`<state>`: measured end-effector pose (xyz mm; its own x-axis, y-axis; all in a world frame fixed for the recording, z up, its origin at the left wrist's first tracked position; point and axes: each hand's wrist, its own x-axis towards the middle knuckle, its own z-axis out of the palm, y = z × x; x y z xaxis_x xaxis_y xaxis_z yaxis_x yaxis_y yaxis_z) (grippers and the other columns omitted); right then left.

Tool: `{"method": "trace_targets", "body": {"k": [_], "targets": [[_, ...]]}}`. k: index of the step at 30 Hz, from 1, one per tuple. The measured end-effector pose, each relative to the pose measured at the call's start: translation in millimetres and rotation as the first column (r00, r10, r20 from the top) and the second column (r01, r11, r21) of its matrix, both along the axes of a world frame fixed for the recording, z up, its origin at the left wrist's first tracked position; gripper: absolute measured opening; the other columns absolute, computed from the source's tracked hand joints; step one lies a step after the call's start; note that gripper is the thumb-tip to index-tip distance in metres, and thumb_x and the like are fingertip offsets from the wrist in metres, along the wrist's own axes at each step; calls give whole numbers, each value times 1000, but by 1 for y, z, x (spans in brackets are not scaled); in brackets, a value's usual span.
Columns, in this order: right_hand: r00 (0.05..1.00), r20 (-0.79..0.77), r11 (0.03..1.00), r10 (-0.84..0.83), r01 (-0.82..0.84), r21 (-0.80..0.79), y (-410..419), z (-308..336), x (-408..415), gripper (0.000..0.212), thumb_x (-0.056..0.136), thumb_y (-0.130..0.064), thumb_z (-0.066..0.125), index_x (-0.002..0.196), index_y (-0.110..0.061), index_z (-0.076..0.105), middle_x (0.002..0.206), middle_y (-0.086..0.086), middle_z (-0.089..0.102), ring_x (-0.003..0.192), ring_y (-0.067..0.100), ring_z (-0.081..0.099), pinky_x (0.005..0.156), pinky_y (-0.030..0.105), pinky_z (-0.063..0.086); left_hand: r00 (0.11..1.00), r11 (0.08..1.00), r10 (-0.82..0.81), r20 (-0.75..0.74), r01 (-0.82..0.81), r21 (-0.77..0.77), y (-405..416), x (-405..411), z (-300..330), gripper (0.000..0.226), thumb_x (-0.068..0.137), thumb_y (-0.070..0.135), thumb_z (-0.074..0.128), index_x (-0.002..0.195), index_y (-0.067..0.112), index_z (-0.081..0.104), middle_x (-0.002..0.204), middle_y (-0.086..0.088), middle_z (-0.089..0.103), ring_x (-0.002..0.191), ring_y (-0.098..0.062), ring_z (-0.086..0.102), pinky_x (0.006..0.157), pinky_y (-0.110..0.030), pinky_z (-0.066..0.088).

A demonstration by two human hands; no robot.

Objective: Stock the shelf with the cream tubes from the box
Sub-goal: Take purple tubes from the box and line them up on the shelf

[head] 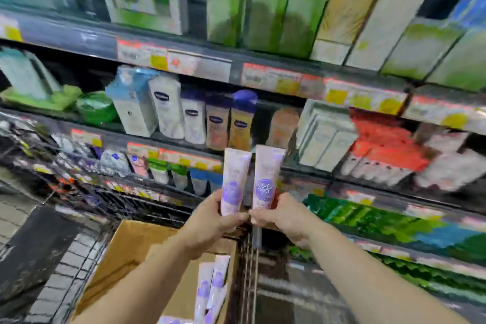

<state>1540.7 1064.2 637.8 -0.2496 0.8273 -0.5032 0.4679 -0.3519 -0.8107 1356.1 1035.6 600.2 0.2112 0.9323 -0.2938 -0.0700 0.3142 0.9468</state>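
Upright | left hand (210, 221) grip clamps flat lilac tube (234, 181) | right hand (282, 216) clamps its twin (267, 179) (glossy plastic) | cardboard box (136, 247) below

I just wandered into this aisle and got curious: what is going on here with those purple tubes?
A person is stocking a store shelf. The left hand holds one cream tube upright and the right hand holds another cream tube, side by side before the shelves. More tubes lie in the open cardboard box below, in a wire cart. Neither held tube is on a shelf yet.
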Motion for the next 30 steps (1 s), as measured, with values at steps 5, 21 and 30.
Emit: {"method": "trace_targets", "body": {"k": [5,21,30], "targets": [[999,-1,984,43,-42,173,15,63,116,17,80,-24,78,80,-9,71,73,-3,74,72,15,70,77,33,59,993,992,-47,111,33,123,13,120,70,33,81,11,68,113,9,58,90,2,75,80,-10,69,71,-26,55],[996,-46,825,-82,94,557,1,190,404,41,81,-3,73,112,-25,59,97,-6,73,85,2,69,75,15,54,988,888,-151,34,120,445,53,395,204,50,74,34,80,115,13,59,100,-22,69,78,-37,60,62,-49,47],[952,-83,712,-295,277,645,27,230,468,43,80,-7,74,113,-26,57,96,-5,72,87,8,69,70,16,53,967,833,-185,-173,248,495,105,460,257,31,81,32,76,109,29,63,97,3,74,94,-19,71,91,-47,55]]}}
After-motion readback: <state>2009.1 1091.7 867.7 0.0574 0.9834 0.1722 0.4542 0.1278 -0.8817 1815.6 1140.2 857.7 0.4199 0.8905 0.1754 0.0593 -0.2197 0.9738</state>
